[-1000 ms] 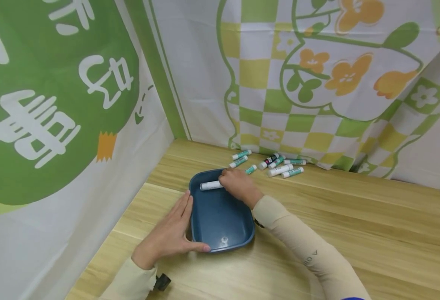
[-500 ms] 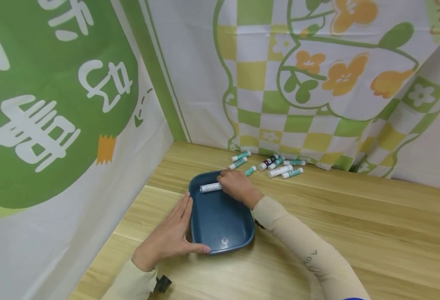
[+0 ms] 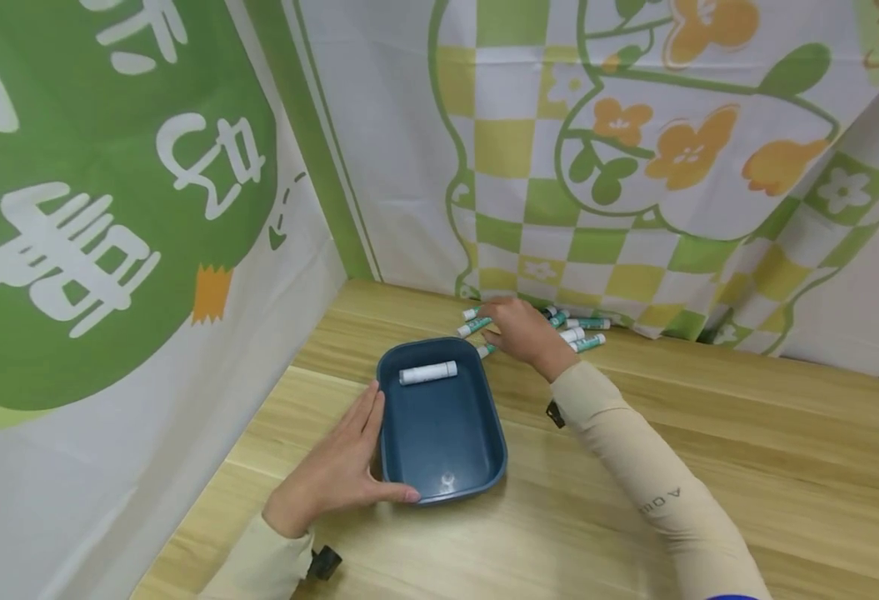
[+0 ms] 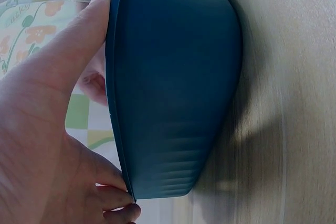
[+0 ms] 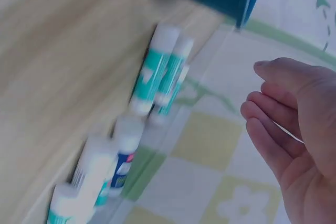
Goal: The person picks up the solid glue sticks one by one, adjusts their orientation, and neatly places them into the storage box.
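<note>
A blue rectangular tray (image 3: 442, 442) sits on the table, a white glue stick (image 3: 427, 373) lying across its far end. My left hand (image 3: 334, 471) rests against the tray's left side and near corner, fingers nearly straight; the left wrist view shows the thumb along the rim. Beyond the tray's far right corner, my right hand (image 3: 525, 333) hovers over the loose glue sticks. In the right wrist view its fingers are loosely bent, with nothing between them, apart from the teal-and-white glue sticks (image 5: 152, 69). A dark-labelled glue stick (image 5: 125, 153) lies among them.
Several glue sticks lie at the back of the wooden table (image 3: 671, 417), partly hidden by my right hand. Behind them hangs a green-and-yellow checked cloth (image 3: 551, 200). A green-and-white printed cloth (image 3: 109, 208) hangs along the left side.
My right hand has let go of the white glue stick, which now lies in the tray. It has moved right and away, over the loose glue sticks. My left hand stays put.
</note>
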The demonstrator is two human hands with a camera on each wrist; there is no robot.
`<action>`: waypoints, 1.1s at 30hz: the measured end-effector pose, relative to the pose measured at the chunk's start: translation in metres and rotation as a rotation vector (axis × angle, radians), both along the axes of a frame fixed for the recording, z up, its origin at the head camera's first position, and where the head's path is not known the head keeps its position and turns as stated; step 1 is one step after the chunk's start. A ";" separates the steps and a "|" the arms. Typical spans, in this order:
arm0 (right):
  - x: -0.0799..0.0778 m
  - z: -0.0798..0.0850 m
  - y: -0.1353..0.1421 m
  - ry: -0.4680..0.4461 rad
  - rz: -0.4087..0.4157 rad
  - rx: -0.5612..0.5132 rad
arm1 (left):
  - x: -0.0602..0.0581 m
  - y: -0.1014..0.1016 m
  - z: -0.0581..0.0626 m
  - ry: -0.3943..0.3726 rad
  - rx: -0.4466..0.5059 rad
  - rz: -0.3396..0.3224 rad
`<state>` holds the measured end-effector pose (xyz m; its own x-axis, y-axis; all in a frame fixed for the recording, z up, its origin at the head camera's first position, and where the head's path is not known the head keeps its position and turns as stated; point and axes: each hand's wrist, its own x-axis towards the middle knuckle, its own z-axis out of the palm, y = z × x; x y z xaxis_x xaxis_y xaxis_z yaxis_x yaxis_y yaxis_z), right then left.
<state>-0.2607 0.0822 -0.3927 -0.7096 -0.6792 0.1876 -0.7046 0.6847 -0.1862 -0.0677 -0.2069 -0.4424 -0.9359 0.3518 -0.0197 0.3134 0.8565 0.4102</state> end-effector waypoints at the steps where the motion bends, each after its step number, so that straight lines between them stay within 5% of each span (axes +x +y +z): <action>1: -0.002 0.000 0.004 -0.015 -0.008 0.015 | 0.000 0.000 0.000 -0.001 0.003 0.000; 15: -0.030 -0.035 0.026 -0.108 -0.056 0.176 | -0.001 -0.001 0.000 -0.033 0.001 0.000; 26: -0.041 -0.061 0.023 0.075 0.007 0.225 | 0.001 0.000 0.000 -0.034 0.017 0.004; 33: -0.045 -0.058 0.023 0.042 0.011 0.233 | 0.001 -0.001 0.000 -0.043 0.003 0.009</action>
